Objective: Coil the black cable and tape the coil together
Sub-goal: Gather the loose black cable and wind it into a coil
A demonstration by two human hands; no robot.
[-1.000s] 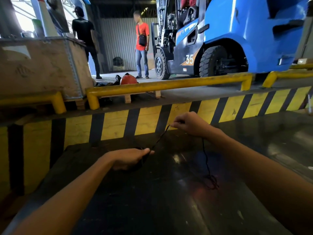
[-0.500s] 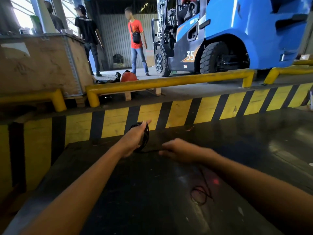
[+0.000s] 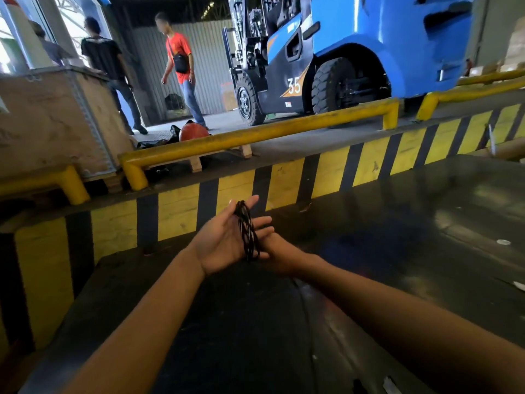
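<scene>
The black cable (image 3: 247, 232) is wound in several loops around the fingers of my left hand (image 3: 224, 240), which is held palm-up with fingers stretched out over the dark table. My right hand (image 3: 279, 255) sits just behind and under the left fingers, touching the bottom of the coil; its fingertips are hidden, so its grip on the cable cannot be made out. No loose tail of cable or tape shows on the table.
The dark metal table (image 3: 397, 251) ends at a yellow-and-black striped wall (image 3: 287, 183). Beyond it run yellow guard rails (image 3: 255, 137), with a blue forklift (image 3: 355, 52), a wooden crate (image 3: 48, 120), an orange helmet (image 3: 193, 131) and walking persons (image 3: 181, 66).
My left hand rose and turned palm-up with the coil on it. My right hand moved in against it, and the loose tangle of cable left the table.
</scene>
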